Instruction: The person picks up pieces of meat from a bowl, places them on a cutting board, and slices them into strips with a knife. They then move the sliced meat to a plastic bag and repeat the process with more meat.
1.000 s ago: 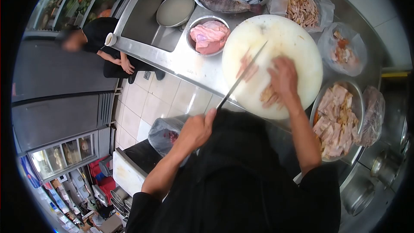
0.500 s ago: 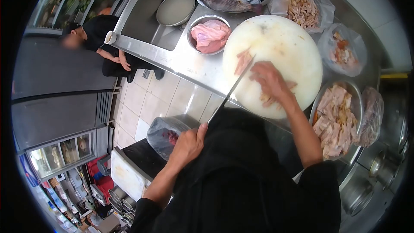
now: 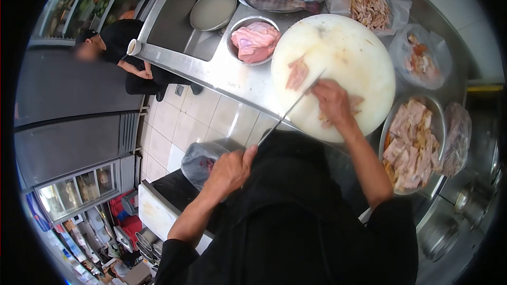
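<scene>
The left hand (image 3: pixel 231 170) gripped the knife (image 3: pixel 292 107) handle, blade angled across the round cutting board (image 3: pixel 343 42) at the counter's near edge, while the right hand (image 3: pixel 331 100), curled, pinned the meat (image 3: pixel 338 116) beside the blade to steady it.

Location type: commercial kitchen, food preparation station. Indicators: a long stainless-steel counter (image 3: pixel 232 76) with a built-in steel sink basin (image 3: pixel 171 21); a large round white chopping board (image 3: pixel 338 58); round metal bowls of raw pink meat (image 3: pixel 254 39) and cut meat slices (image 3: pixel 414 142); whole grey fish (image 3: pixel 274 1) in a plastic-lined bowl; a glass-fronted refrigerated display of vegetables (image 3: pixel 92 0); a pale tiled floor (image 3: pixel 185 121); stacked steel pots (image 3: pixel 150 243) below.
</scene>
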`<state>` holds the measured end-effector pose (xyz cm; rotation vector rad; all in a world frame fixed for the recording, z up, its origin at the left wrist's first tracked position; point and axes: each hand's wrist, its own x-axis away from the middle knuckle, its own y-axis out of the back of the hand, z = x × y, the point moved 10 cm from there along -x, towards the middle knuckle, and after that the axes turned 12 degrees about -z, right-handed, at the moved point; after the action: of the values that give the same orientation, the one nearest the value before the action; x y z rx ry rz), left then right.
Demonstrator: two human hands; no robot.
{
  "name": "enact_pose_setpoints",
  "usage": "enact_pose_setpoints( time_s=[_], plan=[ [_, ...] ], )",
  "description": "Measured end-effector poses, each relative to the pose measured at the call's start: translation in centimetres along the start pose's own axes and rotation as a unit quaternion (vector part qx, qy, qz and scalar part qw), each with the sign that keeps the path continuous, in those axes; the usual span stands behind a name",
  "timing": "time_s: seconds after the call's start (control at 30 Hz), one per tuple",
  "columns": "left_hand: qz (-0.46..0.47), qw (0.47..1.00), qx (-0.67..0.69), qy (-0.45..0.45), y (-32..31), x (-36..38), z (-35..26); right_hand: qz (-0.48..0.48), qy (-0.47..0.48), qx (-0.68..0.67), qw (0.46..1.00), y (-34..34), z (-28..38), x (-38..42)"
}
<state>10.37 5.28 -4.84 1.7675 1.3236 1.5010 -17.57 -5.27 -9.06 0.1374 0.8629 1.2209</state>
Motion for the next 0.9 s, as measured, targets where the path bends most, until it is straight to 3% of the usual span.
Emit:
enact_pose_setpoints(
  time_s=[0.17, 0.23, 0.3, 0.4, 0.47, 0.53, 0.63, 0.9],
  plan=[
    [-0.007, 0.999, -0.023, -0.037, 0.3, -0.5, -0.5, 0.011, 0.014, 0.006, 1.0, 0.2, 0.4, -0.4],
    [-0.004, 0.984, -0.073, -0.162, -2.5, -1.6, -2.2, 0.019, 0.014, 0.004, 1.0, -0.2, 0.4, -0.3],
    [-0.027, 0.974, -0.069, -0.213, -3.3, -3.0, -3.5, 0.02, 0.001, -0.008, 1.0, -0.4, -0.4, -0.2],
    [-0.048, 0.989, 0.014, -0.137, -1.5, -5.2, -5.0, 0.1, -0.215, -0.156, 0.959, -0.2, -4.2, -0.7],
    [0.0, 0.999, 0.041, -0.032, -0.4, -4.6, -4.7, 0.195, -0.231, -0.095, 0.948, 0.9, -4.8, -1.4],
    [0.002, 0.998, 0.046, -0.035, 0.0, -3.6, -4.3, 0.279, -0.226, -0.066, 0.931, 1.3, -5.4, -1.1],
    [0.015, 0.999, 0.035, -0.036, -0.8, -2.0, -3.0, 0.338, -0.131, 0.03, 0.931, 1.3, -4.3, -0.5],
    [-0.015, 0.998, 0.061, -0.001, -1.1, -1.8, -1.2, 0.373, -0.159, -0.012, 0.914, 0.6, -4.6, -0.5]
  ],
)
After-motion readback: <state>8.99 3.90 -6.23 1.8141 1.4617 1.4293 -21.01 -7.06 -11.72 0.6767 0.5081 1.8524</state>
